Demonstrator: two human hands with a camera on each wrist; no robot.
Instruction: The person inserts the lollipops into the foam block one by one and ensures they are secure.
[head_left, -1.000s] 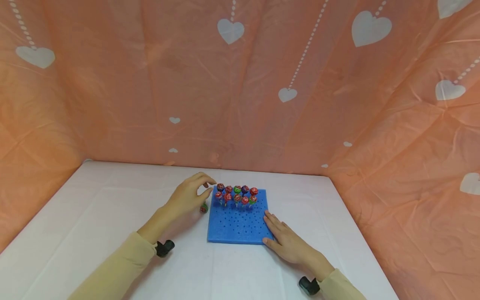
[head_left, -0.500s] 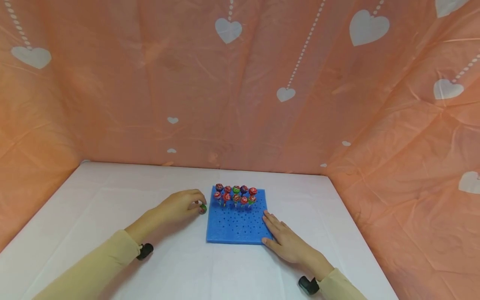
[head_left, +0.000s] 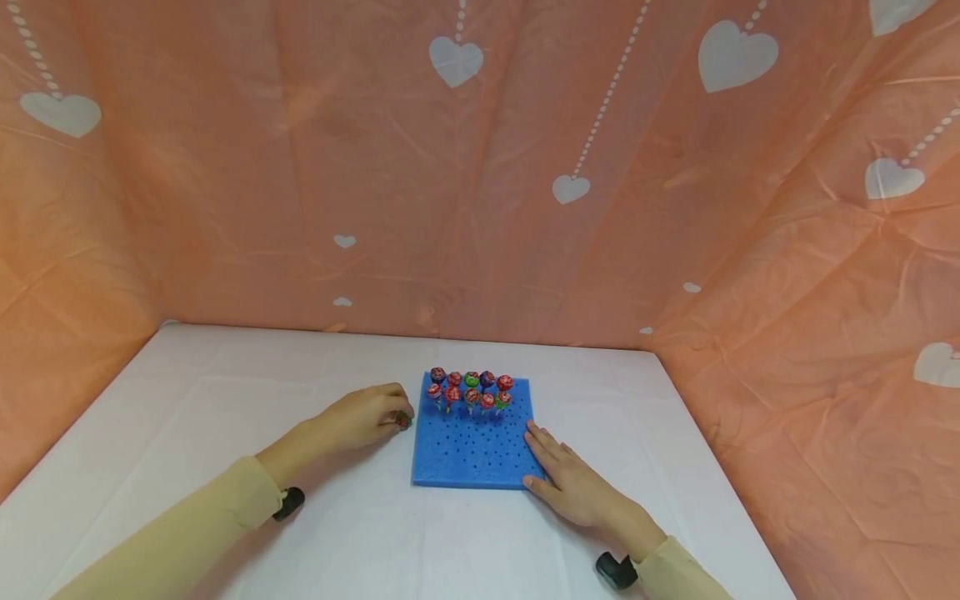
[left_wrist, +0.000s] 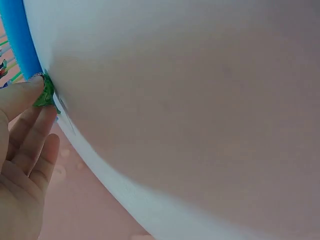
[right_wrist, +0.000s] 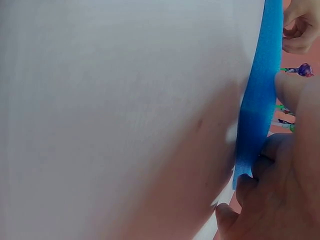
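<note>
Down from the foam block's far corner came my left hand (head_left: 365,414), its fingers (left_wrist: 22,95) pinching the green-wrapped lollipop (head_left: 403,420) lying on the bench just left of the blue foam block (head_left: 472,450), which my flat right hand (head_left: 573,483) steadied.

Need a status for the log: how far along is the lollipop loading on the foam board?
Done: ten lollipops stand in two rows at the far edge of the blue foam board.
In hand: the left hand pinches a green-wrapped lollipop lying on the white table beside the board; the right hand presses the board's near right corner.
Left: most holes are empty.
</note>
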